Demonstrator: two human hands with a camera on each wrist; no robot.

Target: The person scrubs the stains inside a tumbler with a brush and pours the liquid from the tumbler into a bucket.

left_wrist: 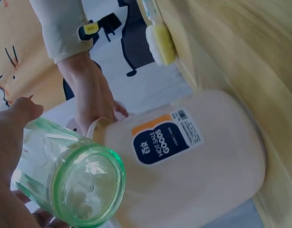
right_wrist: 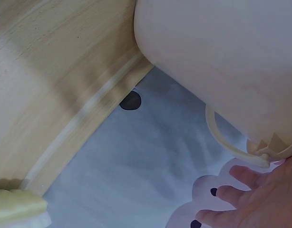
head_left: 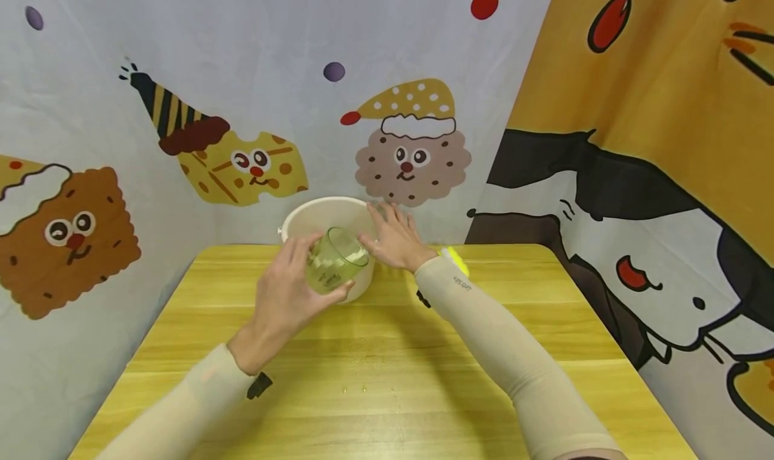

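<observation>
My left hand [head_left: 283, 291] grips a clear green-tinted glass [head_left: 334, 264], fingers on one side and thumb on the other. The glass is tilted over the near side of a cream bucket [head_left: 361, 287], its mouth towards the right hand. In the left wrist view the thick round base of the glass [left_wrist: 91, 185] faces the camera, beside the labelled wall of the bucket [left_wrist: 217, 156]. My right hand [head_left: 396, 240] is at the bucket's right rim with its fingers extended. From the right wrist, those fingers [right_wrist: 236, 194] show beside the bucket's handle [right_wrist: 227, 142].
A yellow-and-white sponge brush [head_left: 456, 262] lies at the back of the wooden table [head_left: 338, 406], right of the bucket and partly behind the right forearm. Small water drops [head_left: 364, 388] dot the tabletop. A printed cloth [head_left: 254, 50] hangs behind the table.
</observation>
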